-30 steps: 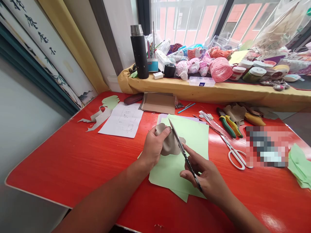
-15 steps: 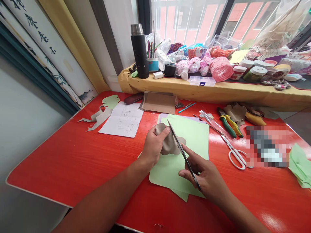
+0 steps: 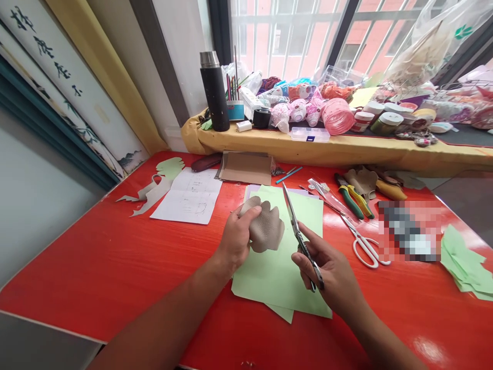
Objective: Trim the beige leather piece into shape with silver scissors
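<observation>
My left hand point(image 3: 235, 236) pinches the left side of a grey-brown leather piece point(image 3: 266, 226) with a scalloped edge, thumb on top. The piece is held above light green paper sheets point(image 3: 281, 288). In my right hand point(image 3: 327, 267) is a pair of dark-handled scissors point(image 3: 296, 226), blades close together and pointing up and away. The blades stand just right of the leather, apart from it. Part of the scissors' handles is hidden by my fingers.
White-handled scissors point(image 3: 365, 246), green-yellow pliers point(image 3: 355, 198) and green paper pieces point(image 3: 468, 264) lie to the right. A drawn-on white sheet point(image 3: 188, 198) and leather scraps point(image 3: 152, 198) lie left. A black thermos point(image 3: 215, 95) stands on the crowded sill.
The scissors have come away from the leather toward the right. My left hand has turned the leather piece so its scalloped face shows flat. The camera view has shifted slightly.
</observation>
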Demonstrator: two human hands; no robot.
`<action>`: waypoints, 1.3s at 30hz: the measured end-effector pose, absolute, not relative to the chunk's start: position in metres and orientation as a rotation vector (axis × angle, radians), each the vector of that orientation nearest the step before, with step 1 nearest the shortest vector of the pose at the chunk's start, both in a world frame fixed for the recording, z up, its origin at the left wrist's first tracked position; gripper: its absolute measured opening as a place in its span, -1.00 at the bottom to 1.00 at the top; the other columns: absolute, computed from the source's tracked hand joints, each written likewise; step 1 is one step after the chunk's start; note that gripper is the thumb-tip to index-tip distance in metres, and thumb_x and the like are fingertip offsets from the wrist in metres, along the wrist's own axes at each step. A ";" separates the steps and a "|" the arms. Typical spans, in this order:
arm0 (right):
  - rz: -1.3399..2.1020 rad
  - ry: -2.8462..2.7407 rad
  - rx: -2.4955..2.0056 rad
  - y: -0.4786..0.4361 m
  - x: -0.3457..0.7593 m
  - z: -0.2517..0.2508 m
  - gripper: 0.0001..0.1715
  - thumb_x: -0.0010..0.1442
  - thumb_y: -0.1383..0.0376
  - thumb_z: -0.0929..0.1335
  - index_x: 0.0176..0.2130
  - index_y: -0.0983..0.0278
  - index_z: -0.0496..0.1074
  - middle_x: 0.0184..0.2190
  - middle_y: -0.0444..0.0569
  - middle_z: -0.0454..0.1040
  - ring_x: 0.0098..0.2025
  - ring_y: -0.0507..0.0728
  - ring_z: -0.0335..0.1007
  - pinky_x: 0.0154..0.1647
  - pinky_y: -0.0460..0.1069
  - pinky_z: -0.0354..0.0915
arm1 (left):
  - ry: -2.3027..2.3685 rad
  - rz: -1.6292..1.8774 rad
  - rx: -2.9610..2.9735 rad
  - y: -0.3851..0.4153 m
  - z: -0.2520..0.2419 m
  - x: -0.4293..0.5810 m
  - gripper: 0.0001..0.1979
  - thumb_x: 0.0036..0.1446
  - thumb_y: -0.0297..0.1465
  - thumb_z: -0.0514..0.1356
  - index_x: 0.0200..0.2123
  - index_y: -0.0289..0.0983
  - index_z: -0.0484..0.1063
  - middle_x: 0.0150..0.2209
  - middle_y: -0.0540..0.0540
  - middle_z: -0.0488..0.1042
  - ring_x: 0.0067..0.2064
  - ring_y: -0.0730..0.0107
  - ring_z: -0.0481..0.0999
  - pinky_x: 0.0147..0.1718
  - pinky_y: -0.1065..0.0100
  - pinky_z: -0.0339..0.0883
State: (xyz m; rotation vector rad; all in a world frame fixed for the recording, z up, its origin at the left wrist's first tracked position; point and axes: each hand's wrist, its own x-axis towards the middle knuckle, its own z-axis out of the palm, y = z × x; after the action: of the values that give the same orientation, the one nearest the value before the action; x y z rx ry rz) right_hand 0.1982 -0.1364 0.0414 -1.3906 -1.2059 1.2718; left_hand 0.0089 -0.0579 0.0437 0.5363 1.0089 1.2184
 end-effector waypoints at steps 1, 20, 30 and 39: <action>1.276 -1.202 -1.381 -0.137 0.198 0.041 0.05 0.28 -0.09 0.53 0.51 0.33 0.29 -0.52 -0.29 0.20 -0.58 0.06 0.16 -0.51 0.03 0.16 | 1.002 1.222 0.538 -0.058 0.044 0.009 -0.60 0.00 -0.18 0.53 -0.13 -0.24 0.65 -0.15 -0.12 0.66 -0.10 0.20 0.61 -0.18 0.32 0.43; 1.107 -1.210 -1.319 -0.130 0.210 0.038 0.02 0.27 -0.07 0.55 0.51 0.27 0.31 -0.48 -0.18 0.45 -0.49 0.15 0.41 -0.49 0.04 0.35 | 0.849 1.012 0.847 -0.069 0.047 0.010 -0.67 0.02 -0.14 0.53 -0.31 -0.24 0.60 -0.35 -0.03 0.51 -0.31 0.33 0.47 -0.28 0.34 0.34; 1.418 -1.206 -1.256 -0.131 0.204 0.036 0.08 0.21 -0.10 0.58 0.48 0.33 0.33 -0.52 -0.29 0.27 -0.55 0.06 0.30 -0.53 0.00 0.27 | 0.834 0.845 0.959 -0.075 0.041 0.014 -0.65 0.07 -0.08 0.49 -0.27 -0.24 0.64 -0.37 -0.07 0.56 -0.36 0.31 0.46 -0.36 0.35 0.30; 1.326 -1.092 -1.261 -0.129 0.204 0.041 -0.04 0.27 0.01 0.54 0.47 0.32 0.35 -0.53 -0.32 0.21 -0.58 0.03 0.21 -0.58 -0.03 0.17 | 0.704 0.776 0.693 -0.070 0.045 0.013 -0.40 0.08 0.14 0.42 -0.10 -0.27 0.67 -0.25 -0.23 0.64 -0.25 0.14 0.58 -0.33 0.29 0.36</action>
State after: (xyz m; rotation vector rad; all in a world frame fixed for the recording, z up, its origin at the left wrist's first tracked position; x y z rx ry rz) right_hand 0.2038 -0.1288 0.0407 -1.2614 -1.0925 1.3257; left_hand 0.0126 -0.0696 0.0450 0.6932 0.7037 0.7760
